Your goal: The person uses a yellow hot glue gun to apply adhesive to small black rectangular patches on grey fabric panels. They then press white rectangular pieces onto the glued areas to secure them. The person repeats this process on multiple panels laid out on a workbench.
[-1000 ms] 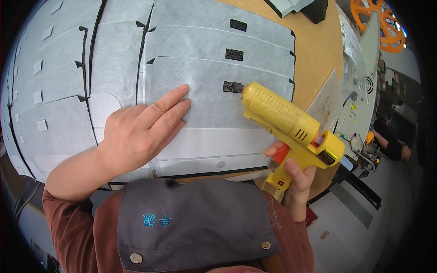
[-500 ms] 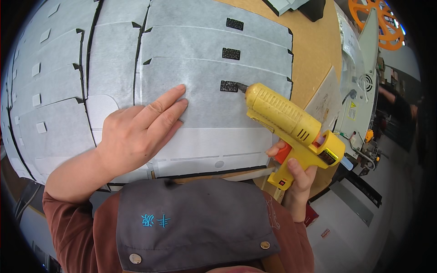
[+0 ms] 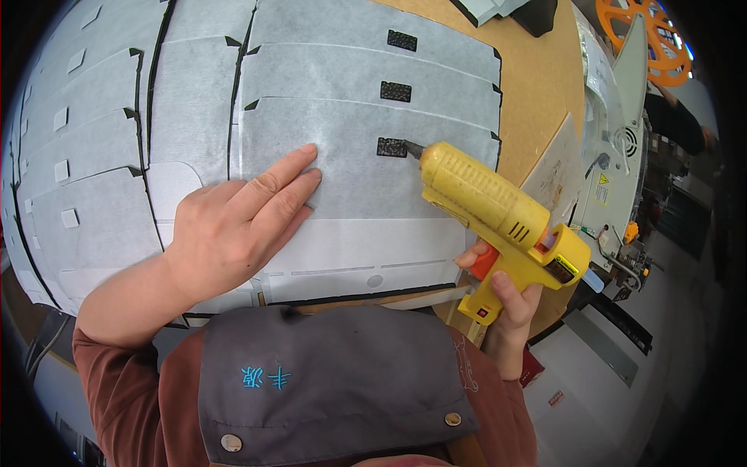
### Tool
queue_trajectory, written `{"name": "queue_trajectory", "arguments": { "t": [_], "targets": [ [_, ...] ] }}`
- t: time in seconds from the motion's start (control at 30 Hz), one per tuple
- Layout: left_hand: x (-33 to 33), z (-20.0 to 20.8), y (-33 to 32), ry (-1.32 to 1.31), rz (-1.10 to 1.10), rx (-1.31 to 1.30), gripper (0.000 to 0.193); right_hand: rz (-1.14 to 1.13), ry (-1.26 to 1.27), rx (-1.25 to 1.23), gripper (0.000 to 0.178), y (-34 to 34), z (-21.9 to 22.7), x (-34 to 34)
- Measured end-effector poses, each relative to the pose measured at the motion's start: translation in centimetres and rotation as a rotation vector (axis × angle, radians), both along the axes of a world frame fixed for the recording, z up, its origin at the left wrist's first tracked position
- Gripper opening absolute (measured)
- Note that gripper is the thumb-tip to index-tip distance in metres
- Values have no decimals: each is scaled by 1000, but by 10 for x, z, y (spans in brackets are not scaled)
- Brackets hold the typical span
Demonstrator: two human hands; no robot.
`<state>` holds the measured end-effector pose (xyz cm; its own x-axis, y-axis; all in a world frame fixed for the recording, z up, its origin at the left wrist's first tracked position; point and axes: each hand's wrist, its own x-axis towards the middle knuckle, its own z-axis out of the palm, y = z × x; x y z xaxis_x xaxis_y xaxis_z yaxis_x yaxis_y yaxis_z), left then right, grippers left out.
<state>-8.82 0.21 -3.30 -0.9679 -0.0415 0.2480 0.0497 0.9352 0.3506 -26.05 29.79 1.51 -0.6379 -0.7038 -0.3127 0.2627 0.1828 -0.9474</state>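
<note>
My right hand [image 3: 507,300] grips a yellow hot glue gun [image 3: 498,214] by its handle, with a finger at the orange trigger [image 3: 484,262]. The dark nozzle [image 3: 413,149] meets the right end of a small black textured patch [image 3: 391,147]. That patch lies on a layered grey-white fabric panel [image 3: 350,187]. Two similar patches, an upper one [image 3: 402,40] and a middle one [image 3: 395,92], sit above it in a column. Resting on the fabric left of the patches is my left hand [image 3: 241,214], fingers stretched out and holding nothing.
More layered panels with small white squares [image 3: 71,218] spread to the left. A brown board [image 3: 537,70] lies beneath at the right. Beyond it stand a pale machine [image 3: 615,175] and an orange spoked reel [image 3: 650,35]. Another person's dark sleeve [image 3: 675,121] shows at far right.
My hands and the glue gun have hardly moved. At the far right, the other person's arm has shifted upward.
</note>
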Motion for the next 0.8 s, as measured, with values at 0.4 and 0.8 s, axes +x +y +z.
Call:
{"name": "queue_trajectory", "arguments": {
  "t": [0.4, 0.8],
  "targets": [
    [-1, 2, -1, 11, -3, 21, 37, 48, -30, 25, 55, -13, 4, 0],
    [-1, 1, -1, 11, -3, 15, 38, 104, -40, 54, 55, -5, 6, 1]
  ]
}}
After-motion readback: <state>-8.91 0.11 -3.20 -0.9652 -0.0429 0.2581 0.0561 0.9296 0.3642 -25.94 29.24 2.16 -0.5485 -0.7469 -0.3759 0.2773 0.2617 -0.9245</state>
